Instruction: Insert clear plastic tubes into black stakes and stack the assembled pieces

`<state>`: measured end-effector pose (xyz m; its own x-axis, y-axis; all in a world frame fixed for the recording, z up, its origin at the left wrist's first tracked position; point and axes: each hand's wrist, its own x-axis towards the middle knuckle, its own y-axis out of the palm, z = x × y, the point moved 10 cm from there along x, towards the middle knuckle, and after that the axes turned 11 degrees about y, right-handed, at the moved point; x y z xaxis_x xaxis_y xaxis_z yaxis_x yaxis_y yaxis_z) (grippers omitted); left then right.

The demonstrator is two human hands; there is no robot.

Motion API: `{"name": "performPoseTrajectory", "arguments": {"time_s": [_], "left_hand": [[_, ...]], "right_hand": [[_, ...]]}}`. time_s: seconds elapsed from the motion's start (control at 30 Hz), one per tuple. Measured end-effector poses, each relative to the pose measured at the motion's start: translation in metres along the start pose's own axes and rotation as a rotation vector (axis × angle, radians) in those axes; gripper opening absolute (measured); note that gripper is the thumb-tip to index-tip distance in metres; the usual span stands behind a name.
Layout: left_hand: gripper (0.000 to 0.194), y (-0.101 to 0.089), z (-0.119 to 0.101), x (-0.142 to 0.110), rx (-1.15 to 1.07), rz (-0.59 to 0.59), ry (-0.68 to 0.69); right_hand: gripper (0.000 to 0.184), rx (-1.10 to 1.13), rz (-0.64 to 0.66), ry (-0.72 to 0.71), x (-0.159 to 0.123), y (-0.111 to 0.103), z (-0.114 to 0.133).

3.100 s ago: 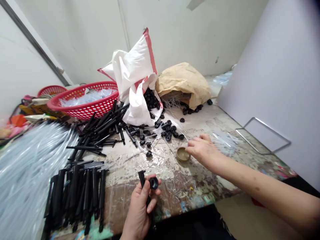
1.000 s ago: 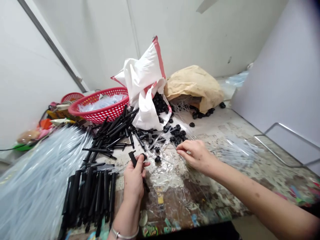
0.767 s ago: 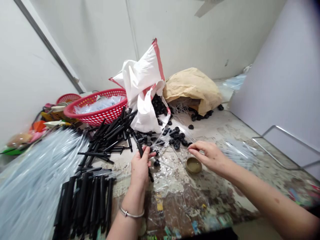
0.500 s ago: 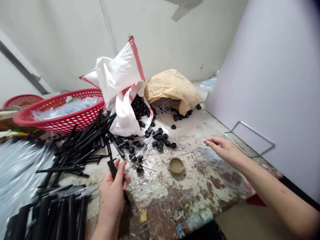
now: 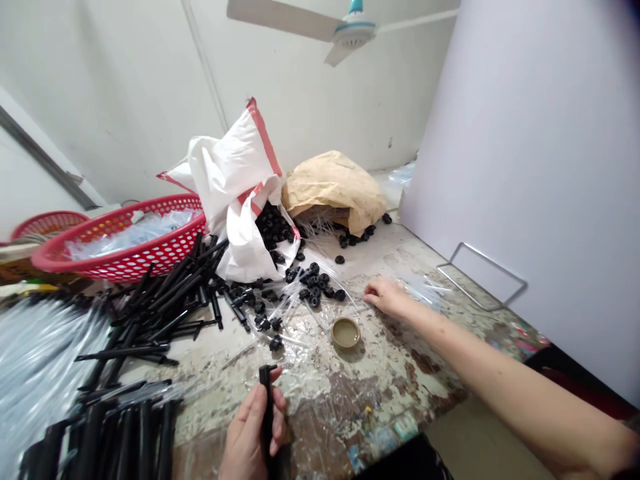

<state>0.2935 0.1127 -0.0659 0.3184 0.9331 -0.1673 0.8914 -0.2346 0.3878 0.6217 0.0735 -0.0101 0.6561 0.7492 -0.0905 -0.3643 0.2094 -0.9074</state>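
Pale wall [image 5: 140,93], chipped table [image 5: 387,370], one black tube [image 5: 267,410] in the left hand [image 5: 247,433]

The person's hands are well apart. The left one is wrapped round the black tube, thumb on one side and fingers on the other, and holds it roughly upright at the table's near side, its nubbed tip standing above the grip. The tube's lower end is hard to make out against the dark below. The right hand [image 5: 387,298] is farther out, fingertips drawn together low over the table; whether they pinch anything cannot be told.

The tube looks like rigid plastic: light, stiff and smooth, so probably apt to turn or slide in a loose hold, more so with damp fingers. The shaft just below the tip seems the best place to grip, since the small side nub looks like the weakest part.

Left of the right hand and a little nearer sits a small dish [image 5: 346,345] of what looks like liquid. Black caps [image 5: 314,290] lie farther left of that hand, thin transparent tubes [image 5: 427,293] just to its right. Beyond the left hand stand a white sack [image 5: 235,173] and a red basket [image 5: 150,257].
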Motion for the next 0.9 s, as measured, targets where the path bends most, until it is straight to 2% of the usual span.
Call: {"name": "performPoseTrajectory", "arguments": {"time_s": [0.13, 0.43, 0.53, 0.67, 0.73, 0.8, 0.9], "left_hand": [[0.049, 0.001, 0.002, 0.001, 0.015, 0.043, 0.009], [0.054, 0.002, -0.002, -0.002, 0.028, 0.048, 0.025], [0.056, 0.001, -0.002, -0.001, 0.029, 0.037, 0.029], [0.055, 0.001, -0.002, -0.001, 0.024, 0.037, 0.023], [0.054, 0.001, -0.002, -0.001, 0.023, 0.040, 0.017], [0.054, 0.002, -0.002, 0.000, 0.020, 0.047, 0.007], [0.056, 0.002, 0.001, 0.001, 0.018, 0.057, -0.009]], "right_hand": [[0.030, 0.007, 0.024, 0.047, 0.002, 0.004, -0.006], [0.022, -0.030, -0.076, 0.132, -0.006, -0.017, -0.042], [0.025, -0.083, -0.138, 0.199, -0.004, -0.028, -0.067], [0.033, -0.169, -0.242, 0.372, 0.000, -0.053, -0.118], [0.031, -0.200, -0.245, 0.429, 0.001, -0.060, -0.139], [0.026, -0.214, -0.214, 0.449, 0.002, -0.060, -0.150], [0.020, -0.218, -0.172, 0.448, 0.001, -0.055, -0.152]]}}
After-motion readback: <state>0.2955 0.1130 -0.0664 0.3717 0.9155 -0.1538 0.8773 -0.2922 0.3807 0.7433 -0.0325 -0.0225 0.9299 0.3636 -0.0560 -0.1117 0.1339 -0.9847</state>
